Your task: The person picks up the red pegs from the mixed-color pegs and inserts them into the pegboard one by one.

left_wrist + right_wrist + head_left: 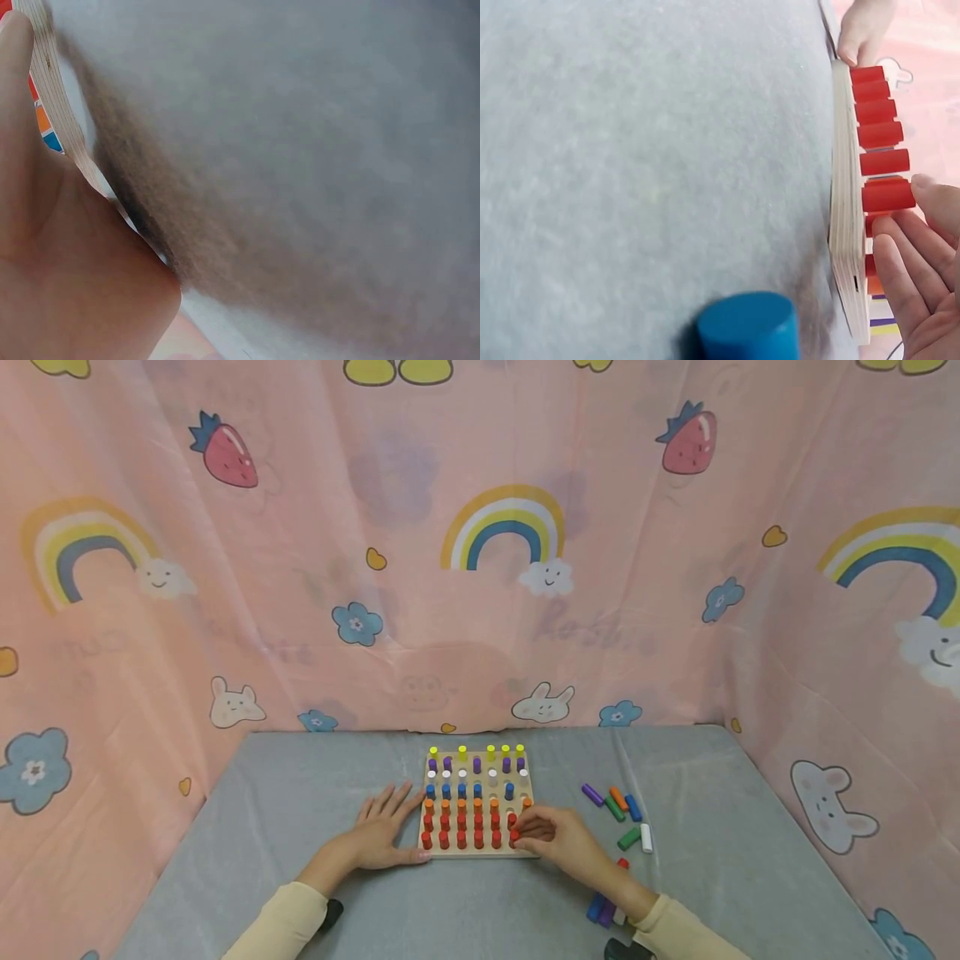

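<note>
A wooden pegboard (480,852) lies on the table, its coloured pegs standing in rows: red in front, then orange, blue, white, purple and yellow. Against the board's left edge rests my left hand (378,842), fingers spread and thumb at the front left corner. My right hand (558,839) is at the front right corner. There its thumb touches the top of the end red peg (889,197), which stands in the board. The other fingers (900,281) are apart from that peg, loosely bent beside the red pegs behind it.
Loose pegs lie right of the board, among them a purple peg (592,794), a white peg (647,838) and a green peg (628,837). More lie by the right forearm, including a blue peg (596,907). A patterned pink curtain (480,652) hangs behind the grey table (300,810).
</note>
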The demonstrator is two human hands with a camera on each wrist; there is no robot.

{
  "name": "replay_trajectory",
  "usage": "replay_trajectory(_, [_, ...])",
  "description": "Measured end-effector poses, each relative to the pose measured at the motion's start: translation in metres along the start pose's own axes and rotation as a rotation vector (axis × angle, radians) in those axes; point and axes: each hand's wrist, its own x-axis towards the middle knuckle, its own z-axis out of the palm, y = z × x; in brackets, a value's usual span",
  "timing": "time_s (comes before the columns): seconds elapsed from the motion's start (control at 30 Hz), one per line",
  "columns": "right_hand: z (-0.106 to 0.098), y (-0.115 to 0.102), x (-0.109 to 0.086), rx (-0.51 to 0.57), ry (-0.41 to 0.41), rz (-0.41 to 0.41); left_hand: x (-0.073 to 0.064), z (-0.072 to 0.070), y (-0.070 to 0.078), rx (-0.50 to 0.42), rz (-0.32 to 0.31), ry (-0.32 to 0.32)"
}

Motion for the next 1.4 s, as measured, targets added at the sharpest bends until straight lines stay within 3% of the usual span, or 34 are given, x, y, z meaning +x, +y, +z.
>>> replay_trajectory(0.37, [-0.022,-0.002,-0.006,0.034,-0.033,0.052,0.001,0.001,-0.001,0.008,-0.004,-0.003])
replay_trajectory(0.8, [-0.070,-0.001,-0.027,0.017,-0.184,0.096,-0.003,-0.006,0.005,0.004,0.026,-0.003])
replay_trajectory(1.13, [-0.100,0.018,-0.042,-0.094,-0.278,0.093,-0.003,-0.011,0.011,0.035,-0.013,-0.024])
replay_trajectory(1.4, [-0.111,0.029,-0.053,-0.083,-0.335,0.092,-0.005,-0.013,0.014,0.026,-0.007,-0.031])
